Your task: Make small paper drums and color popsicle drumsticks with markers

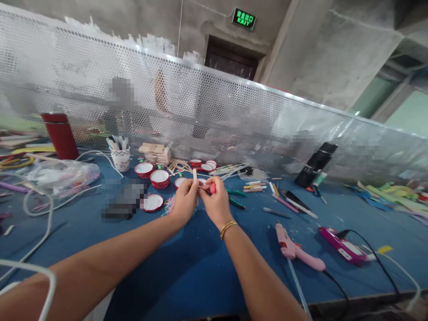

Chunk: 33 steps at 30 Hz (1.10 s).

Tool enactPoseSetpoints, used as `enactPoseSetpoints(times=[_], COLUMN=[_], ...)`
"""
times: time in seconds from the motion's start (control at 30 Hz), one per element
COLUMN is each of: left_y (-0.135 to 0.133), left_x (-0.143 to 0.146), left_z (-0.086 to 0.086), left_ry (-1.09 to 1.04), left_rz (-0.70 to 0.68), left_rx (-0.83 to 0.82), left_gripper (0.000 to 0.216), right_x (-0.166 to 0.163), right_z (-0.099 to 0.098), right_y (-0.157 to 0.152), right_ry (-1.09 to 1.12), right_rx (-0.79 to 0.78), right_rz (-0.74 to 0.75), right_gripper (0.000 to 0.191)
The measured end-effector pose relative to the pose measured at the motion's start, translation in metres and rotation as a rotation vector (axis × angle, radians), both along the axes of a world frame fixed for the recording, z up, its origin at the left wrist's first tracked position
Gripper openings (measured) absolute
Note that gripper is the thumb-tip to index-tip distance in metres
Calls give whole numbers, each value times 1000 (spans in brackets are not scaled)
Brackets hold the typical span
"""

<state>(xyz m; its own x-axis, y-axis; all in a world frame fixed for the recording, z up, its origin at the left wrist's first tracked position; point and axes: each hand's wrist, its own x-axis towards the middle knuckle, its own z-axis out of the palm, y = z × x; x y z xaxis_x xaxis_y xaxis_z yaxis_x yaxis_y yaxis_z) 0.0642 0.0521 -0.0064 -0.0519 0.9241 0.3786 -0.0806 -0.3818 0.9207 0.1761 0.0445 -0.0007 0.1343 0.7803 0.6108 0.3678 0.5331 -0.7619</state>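
Left grip (184,199) partly hides stick (195,174).

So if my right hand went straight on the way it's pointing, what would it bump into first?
Probably your left hand, which holds a pale stick close beside your right hand; whether the hands touch is hard to tell.

A perforated metal screen (214,102) is running behind a blue table (187,281), and a green exit sign (244,19) is glowing above a dark doorway (230,62). On the left, a red flask (62,136) is standing near a patterned white cup (121,160) — a clear plastic bag (75,173) is lying in front. On the right, a black bottle (314,166) is standing beyond a magenta device (341,246); colored strips (394,196) are spreading farther right.
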Motion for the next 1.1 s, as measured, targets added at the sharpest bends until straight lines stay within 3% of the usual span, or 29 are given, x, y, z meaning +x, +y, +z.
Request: enactPoseSetpoints(times=[0.13, 0.27, 0.43, 0.67, 0.87, 1.0, 1.1], left_y=[5, 4, -4, -13, -23, -24, -21], left_x=[-3, -11, -19, -14, -6, -5, -6], left_z=[-4, -3, -4, -7, -24, -30, -29], left_ry=[0, -62, -140, -75, 5, 48, 22], left_rz=[-21, -72, -126, -249, -357, -316, -265], left_rx=[21, -64, -200, -236, -269, -276, -236], left_gripper=[30, 32, 30, 22, 32, 35, 34], right_x=[0, 3, 9, -1, -13, -16, -18], right_z=[-3, -4, 3, 7, 4, -1, -5], right_y=[1, 4, 0, -14, -24, -21, -18], right_ry=[-19, -32, -7, 208, 116, 106, 131], right_rx=[-9, -54, 26, 75, 142, 158, 128], right_rz=[7, 110, 13, 55, -19, -79, -110], right_gripper=[20, 27, 20, 51, 30, 15, 19])
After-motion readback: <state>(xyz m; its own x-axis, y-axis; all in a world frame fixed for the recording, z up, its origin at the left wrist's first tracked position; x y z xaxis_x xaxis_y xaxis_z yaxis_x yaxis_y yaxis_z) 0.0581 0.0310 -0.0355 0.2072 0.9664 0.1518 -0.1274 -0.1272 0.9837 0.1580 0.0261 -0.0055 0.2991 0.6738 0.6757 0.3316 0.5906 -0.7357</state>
